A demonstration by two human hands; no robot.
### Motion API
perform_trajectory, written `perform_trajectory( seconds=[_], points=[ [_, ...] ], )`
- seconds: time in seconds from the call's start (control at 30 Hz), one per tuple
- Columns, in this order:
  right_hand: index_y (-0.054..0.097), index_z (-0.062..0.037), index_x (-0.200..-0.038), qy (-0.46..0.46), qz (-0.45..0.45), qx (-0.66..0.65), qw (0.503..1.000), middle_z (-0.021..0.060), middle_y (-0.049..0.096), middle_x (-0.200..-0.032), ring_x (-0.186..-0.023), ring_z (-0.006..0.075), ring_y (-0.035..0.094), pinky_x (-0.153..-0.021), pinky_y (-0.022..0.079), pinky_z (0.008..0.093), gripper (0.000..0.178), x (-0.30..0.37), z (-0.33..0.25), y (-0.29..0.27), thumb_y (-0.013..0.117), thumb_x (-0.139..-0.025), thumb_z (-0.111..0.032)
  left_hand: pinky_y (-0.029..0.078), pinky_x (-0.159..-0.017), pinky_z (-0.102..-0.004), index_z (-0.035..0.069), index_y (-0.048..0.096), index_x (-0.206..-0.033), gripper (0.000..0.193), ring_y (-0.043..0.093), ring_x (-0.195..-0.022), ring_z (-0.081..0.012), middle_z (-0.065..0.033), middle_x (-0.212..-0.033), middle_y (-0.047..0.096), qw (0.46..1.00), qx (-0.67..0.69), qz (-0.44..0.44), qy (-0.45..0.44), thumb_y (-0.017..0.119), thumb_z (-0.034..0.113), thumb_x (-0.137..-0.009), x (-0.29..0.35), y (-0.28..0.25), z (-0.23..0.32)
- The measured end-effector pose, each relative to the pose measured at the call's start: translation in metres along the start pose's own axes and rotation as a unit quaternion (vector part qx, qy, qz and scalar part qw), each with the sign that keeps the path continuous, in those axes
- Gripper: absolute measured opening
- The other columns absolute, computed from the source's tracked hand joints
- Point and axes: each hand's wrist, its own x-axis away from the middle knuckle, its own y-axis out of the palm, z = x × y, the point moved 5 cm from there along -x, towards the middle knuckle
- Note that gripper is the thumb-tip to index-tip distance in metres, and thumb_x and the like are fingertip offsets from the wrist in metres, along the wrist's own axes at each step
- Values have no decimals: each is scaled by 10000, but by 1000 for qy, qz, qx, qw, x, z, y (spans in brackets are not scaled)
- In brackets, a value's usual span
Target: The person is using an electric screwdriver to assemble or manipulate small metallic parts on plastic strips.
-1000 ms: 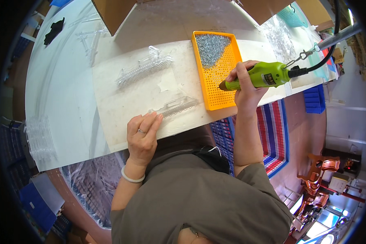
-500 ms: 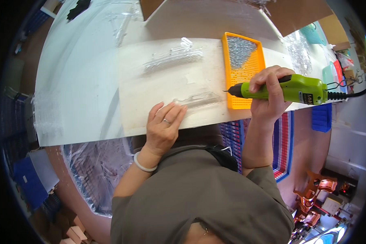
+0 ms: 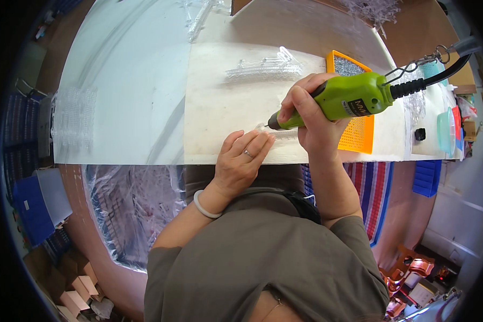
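Observation:
My right hand (image 3: pixel 319 121) is wrapped round a green electric screwdriver (image 3: pixel 354 97), held sideways with its tip pointing left. The tip comes down at a clear plastic strip (image 3: pixel 285 135) near the table's front edge, just beyond my left fingertips. My left hand (image 3: pixel 244 161) lies with stretched fingers over the strip's left part, hiding some of it. Whether a screw sits on the tip is too small to tell. Behind the screwdriver stands an orange tray (image 3: pixel 361 142) with small metal screws (image 3: pixel 349 66) at its far end, partly covered by my hand and the tool.
Beyond my hands lies a pile of clear plastic strips (image 3: pixel 265 70). More clear parts (image 3: pixel 75 121) sit at the table's left edge. A cardboard box (image 3: pixel 290 24) borders the far side. The black tool cable (image 3: pixel 445 75) runs up right. A plastic-lined basket (image 3: pixel 139 214) stands below the table.
The screwdriver has moved left from over the tray, and its tip has come to the plastic strip by my left fingers. The view has shifted; my left hand still lies on the strip.

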Motion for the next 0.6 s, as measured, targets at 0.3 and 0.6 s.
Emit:
perform_trajectory(
  seconds=[0.3, 0.6],
  points=[
    [587, -12, -844, -2, -4, 17, 1000, 77, 637, -734, -591, 135, 635, -546, 528, 241, 95, -3, 5, 2, 680, -851, 2, 416, -966, -369, 73, 656, -1168, 360, 560, -1117, -163, -3, -1162, 606, 1000, -7, -8, -4, 571, 85, -819, -2, 0, -1],
    [587, -12, -843, -5, -4, 27, 1000, 75, 638, -730, -591, 134, 635, -546, 526, 241, 94, -5, 7, 4, 680, -855, -5, 427, -952, -366, 103, 678, -1135, 368, 584, -1081, -158, 4, -1158, 634, 1000, 13, 0, -22, 611, 41, -779, -2, 0, -2]
  ],
)
